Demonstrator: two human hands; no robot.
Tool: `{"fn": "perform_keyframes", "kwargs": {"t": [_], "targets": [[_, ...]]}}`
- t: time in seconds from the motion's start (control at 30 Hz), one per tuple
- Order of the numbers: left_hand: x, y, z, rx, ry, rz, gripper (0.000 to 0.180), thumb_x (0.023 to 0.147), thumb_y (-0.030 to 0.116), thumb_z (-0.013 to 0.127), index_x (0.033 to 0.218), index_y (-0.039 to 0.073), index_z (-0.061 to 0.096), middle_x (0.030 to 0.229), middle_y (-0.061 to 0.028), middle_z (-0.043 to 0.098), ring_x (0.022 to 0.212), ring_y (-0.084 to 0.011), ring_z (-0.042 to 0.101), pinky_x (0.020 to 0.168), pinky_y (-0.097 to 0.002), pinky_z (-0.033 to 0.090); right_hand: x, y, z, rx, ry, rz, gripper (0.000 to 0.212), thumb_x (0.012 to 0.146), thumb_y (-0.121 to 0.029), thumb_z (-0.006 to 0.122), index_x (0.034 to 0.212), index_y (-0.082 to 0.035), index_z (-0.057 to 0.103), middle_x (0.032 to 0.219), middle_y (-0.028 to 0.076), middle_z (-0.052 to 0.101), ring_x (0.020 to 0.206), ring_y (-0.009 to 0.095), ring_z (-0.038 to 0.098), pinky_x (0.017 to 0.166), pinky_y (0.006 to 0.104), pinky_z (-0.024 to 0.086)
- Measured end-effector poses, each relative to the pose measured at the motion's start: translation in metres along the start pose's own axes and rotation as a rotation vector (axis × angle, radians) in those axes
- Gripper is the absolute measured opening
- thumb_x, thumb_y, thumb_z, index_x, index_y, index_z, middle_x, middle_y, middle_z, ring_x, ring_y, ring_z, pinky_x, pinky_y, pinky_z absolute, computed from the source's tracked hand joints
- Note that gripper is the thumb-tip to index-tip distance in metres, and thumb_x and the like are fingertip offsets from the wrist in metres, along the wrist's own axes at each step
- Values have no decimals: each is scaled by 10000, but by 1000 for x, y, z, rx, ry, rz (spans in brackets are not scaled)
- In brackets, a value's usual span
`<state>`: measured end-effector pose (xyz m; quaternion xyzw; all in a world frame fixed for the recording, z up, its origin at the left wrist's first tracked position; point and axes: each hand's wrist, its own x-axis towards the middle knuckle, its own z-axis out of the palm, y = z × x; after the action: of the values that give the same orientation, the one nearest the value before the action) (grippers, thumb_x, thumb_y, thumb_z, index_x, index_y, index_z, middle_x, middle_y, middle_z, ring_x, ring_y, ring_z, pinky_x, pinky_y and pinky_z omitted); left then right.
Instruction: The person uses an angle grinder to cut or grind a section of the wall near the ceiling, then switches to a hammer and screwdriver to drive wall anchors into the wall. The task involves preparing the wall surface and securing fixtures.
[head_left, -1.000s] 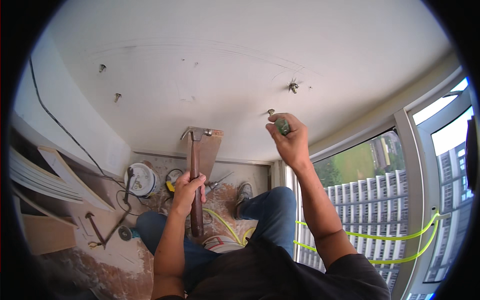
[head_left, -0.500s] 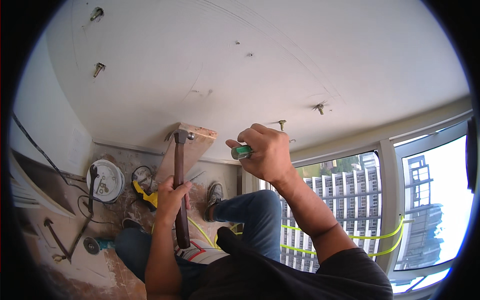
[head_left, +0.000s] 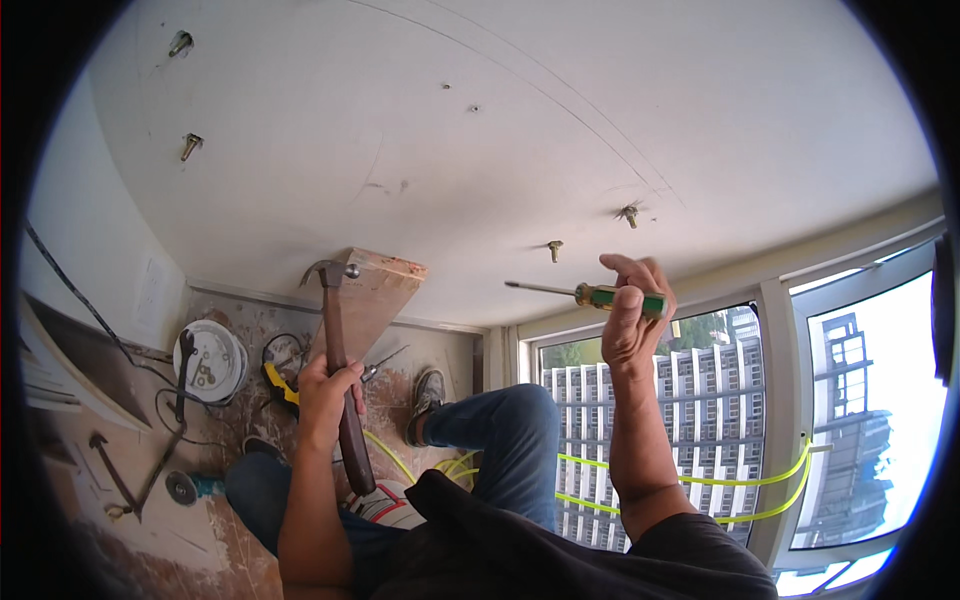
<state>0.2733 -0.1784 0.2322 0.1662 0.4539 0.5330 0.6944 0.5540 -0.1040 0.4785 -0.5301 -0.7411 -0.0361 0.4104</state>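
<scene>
My left hand (head_left: 326, 398) is closed around the wooden handle of a claw hammer (head_left: 340, 335), whose metal head points up toward the wall. Behind the hammer head leans a wooden board (head_left: 378, 290). In my right hand (head_left: 640, 320) is a screwdriver (head_left: 612, 297) with a green and clear handle, its thin shank pointing left along the wall. The tip touches nothing. Left of the screwdriver, two anchor bolts stick out of the white wall: a lower bolt (head_left: 555, 250) near the tip and another bolt (head_left: 629, 214) above the handle.
Two more bolts (head_left: 190, 147) project from the wall at upper left. On the dirty floor stand a white bucket (head_left: 216, 350) with small parts on its lid, a yellow-black tool (head_left: 280, 385), an angle grinder (head_left: 190, 488) and another hammer (head_left: 113, 470). A yellow-green hose (head_left: 740, 480) crosses before the window.
My right hand has moved right and turned, so the screwdriver's shank now shows, pointing left. The hammer in my left hand has shifted slightly left and tilted.
</scene>
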Motion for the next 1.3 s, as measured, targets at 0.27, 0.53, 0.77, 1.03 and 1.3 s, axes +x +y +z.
{"fn": "perform_keyframes", "kwargs": {"t": [0.27,0.53,0.77,1.03,1.3], "targets": [[3,-9,6,100,-47,-57,121,892,76,709,911,11,609,633,-67,590,443,-168,555,424,-307,454,-112,50,-72,1400,-190,982,762,984,-697,536,1344,-32,627,1072,174,715,915,280,692,864,428,574],[8,-22,3,169,-34,-75,163,859,82,733,896,3,596,637,-69,589,440,-168,552,413,-318,468,-87,10,-103,979,-221,824,121,1001,-175,630,1052,-71,595,1133,247,680,795,255,692,650,280,570],[11,-28,-8,132,1,-97,172,852,70,730,904,1,581,637,-69,581,446,-170,561,420,-320,486,-33,-18,-106,458,-256,706,342,971,-110,672,1233,-11,476,994,133,639,605,87,542,455,219,428],[4,-10,-11,81,18,-120,155,857,60,718,906,5,581,643,-64,581,440,-161,553,417,-309,471,13,-24,-104,93,-289,775,279,1035,-225,626,1153,28,641,810,98,699,519,93,591,414,223,431],[4,-9,-18,55,4,-118,161,881,82,715,911,3,577,635,-57,579,420,-139,551,417,-288,481,33,-33,-79,-214,-283,767,420,1021,-193,606,1324,97,624,816,113,707,489,78,557,394,224,391]]}}
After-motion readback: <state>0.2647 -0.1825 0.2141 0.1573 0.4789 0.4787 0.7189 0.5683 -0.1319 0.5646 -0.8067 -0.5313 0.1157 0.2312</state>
